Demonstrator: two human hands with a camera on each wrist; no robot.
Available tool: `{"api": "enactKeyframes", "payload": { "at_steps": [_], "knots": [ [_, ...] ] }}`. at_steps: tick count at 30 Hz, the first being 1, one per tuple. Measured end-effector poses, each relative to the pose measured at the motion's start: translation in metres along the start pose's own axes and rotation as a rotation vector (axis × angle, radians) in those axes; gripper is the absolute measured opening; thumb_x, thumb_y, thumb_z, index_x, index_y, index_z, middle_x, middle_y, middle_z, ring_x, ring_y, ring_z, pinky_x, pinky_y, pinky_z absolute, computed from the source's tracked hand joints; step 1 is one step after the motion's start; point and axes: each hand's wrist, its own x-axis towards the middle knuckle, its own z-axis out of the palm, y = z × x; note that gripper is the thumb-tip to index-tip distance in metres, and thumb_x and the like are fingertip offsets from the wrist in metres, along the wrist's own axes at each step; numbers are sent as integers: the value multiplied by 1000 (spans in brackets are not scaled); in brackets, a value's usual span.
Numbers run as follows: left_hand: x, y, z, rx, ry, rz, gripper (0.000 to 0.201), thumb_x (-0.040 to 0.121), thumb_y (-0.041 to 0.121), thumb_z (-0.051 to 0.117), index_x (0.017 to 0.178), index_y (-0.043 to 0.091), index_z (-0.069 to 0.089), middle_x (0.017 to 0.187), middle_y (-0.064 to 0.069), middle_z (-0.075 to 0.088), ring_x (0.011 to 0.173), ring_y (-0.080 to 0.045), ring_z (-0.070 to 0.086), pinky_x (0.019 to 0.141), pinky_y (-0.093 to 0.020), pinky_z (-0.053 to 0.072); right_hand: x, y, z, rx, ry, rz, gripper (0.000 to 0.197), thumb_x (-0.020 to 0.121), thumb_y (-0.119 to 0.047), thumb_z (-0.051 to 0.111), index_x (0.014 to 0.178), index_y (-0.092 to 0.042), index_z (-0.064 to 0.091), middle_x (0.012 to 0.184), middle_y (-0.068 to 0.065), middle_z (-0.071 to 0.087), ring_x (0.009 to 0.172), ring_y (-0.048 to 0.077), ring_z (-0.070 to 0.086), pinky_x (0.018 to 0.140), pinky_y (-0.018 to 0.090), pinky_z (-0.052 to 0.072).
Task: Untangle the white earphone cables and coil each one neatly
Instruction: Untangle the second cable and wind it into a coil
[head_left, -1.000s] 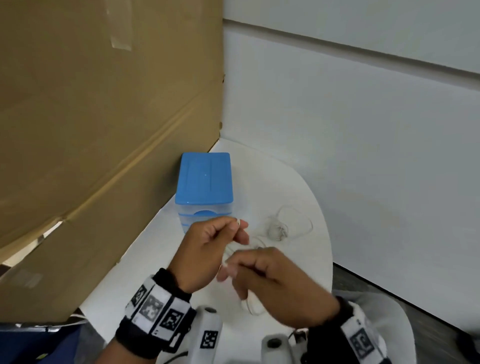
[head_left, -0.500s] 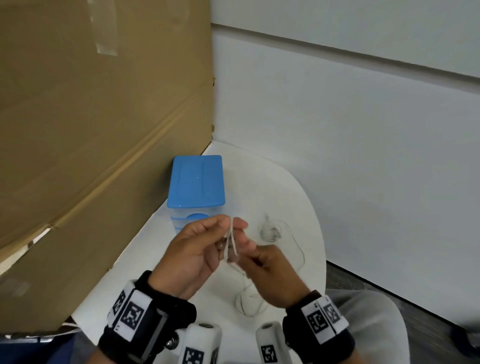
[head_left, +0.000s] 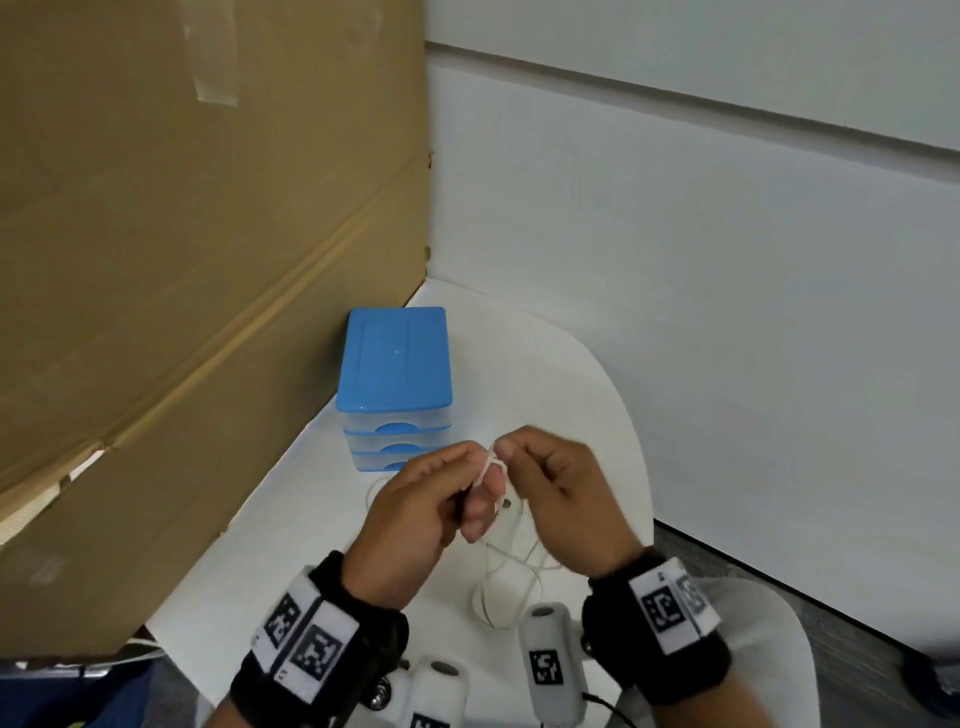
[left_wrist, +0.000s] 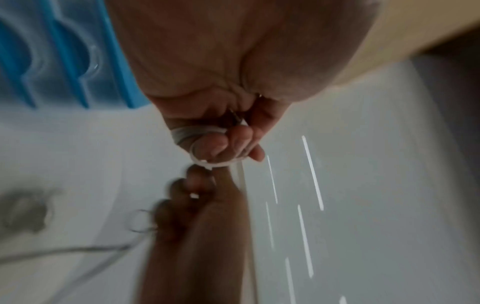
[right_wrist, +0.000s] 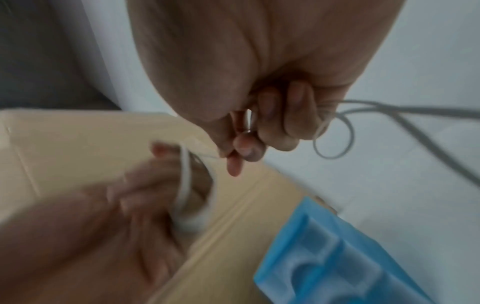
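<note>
Thin white earphone cable (head_left: 488, 465) at frame centre, turns wound round left hand (head_left: 415, 512) fingers; right hand (head_left: 561, 493) pinches free strand. Advice: keep tension even, stack loops flat above white worktop (head_left: 291, 530).

Each wrist carries a black fabric band (head_left: 322, 644) bearing white square-coded marker tags (head_left: 670, 608) — a white cylindrical camera pod (head_left: 550, 665) with its own tag mounts alongside.

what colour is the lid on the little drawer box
Blue lid; clearest in the head view.
</note>
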Motion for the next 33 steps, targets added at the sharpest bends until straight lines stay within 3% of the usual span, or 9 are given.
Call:
{"api": "enactKeyframes", "payload": {
  "at_steps": [5, 9, 11, 13, 18, 22, 26, 29, 33],
  "knots": [
    [7, 10, -15, -424, 163, 87, 22, 90, 20, 46, 80, 2, 53, 61, -3, 44, 54, -16, 46, 54, -24, 45, -29, 15, 32, -79, -343, 104, 22, 99, -17, 51, 88, -12, 69, 55, -19, 52, 52, 1, 45, 58, 17, 36],
    [13, -6, -31, 152, 313, 236, 30, 101, 20, 42, 84, 5, 62, 64, -4, 57, 64, -16, 58, 69, -24, 50, -39, -18, 24, -56, -528, 57, 23, 101, -25, 48, 93, -19, 69, 58, -11, 52, 56, 5, 47, 58, 20, 40],
    [10, -12, -33, 483, 197, 222, 32, 99, 28, 45, 79, 11, 63, 65, -4, 59, 65, -14, 57, 68, -24, 47, -34, -36, 13, 60, -434, 27, 22, 100, -21, 46, 91, -16, 66, 60, -7, 50, 55, 9, 43, 56, 23, 38],
    [7, -13, -29, 525, 31, 159, 35, 96, 29, 44, 70, 12, 60, 61, -4, 57, 60, -15, 53, 64, -25, 45, -24, -38, 1, 139, -261, -17, 21, 98, -12, 46, 87, -8, 64, 61, -6, 54, 56, 8, 41, 56, 21, 36],
    [-3, 9, -7, -72, -29, -66, 31, 89, 25, 58, 64, 7, 63, 52, -8, 42, 47, -20, 40, 52, -26, 39, -5, 1, -7, 107, 22, 74, 22, 98, -17, 55, 83, -13, 70, 57, -6, 47, 56, 8, 41, 54, 19, 38],
    [6, 19, -14, -482, 172, 99, 30, 97, 22, 40, 76, 6, 56, 61, -2, 45, 53, -15, 46, 55, -24, 47, -29, 3, 17, 36, -284, 115, 21, 100, -14, 53, 94, -7, 73, 53, -24, 54, 53, -5, 48, 59, 9, 35],
    [12, 0, -30, 62, 370, 260, 30, 102, 17, 40, 84, 6, 60, 65, 0, 60, 64, -15, 60, 67, -24, 52, -46, -33, 23, -59, -598, -3, 25, 102, -25, 50, 94, -8, 67, 58, -14, 52, 56, 0, 47, 60, 18, 39],
    [7, -9, -26, 426, 187, 223, 31, 96, 28, 44, 75, 14, 61, 65, -5, 55, 61, -16, 53, 63, -27, 46, -29, -57, 5, 89, -360, -77, 24, 101, -15, 47, 92, -1, 64, 64, 2, 55, 57, 12, 45, 58, 21, 38],
    [-2, 7, -8, 61, 0, 67, 34, 90, 28, 47, 66, 10, 63, 57, -11, 42, 50, -18, 41, 54, -26, 41, 8, -32, -17, 102, 39, -19, 23, 98, -14, 52, 82, -6, 66, 55, -11, 45, 50, 4, 37, 52, 14, 34]
  ]
}}
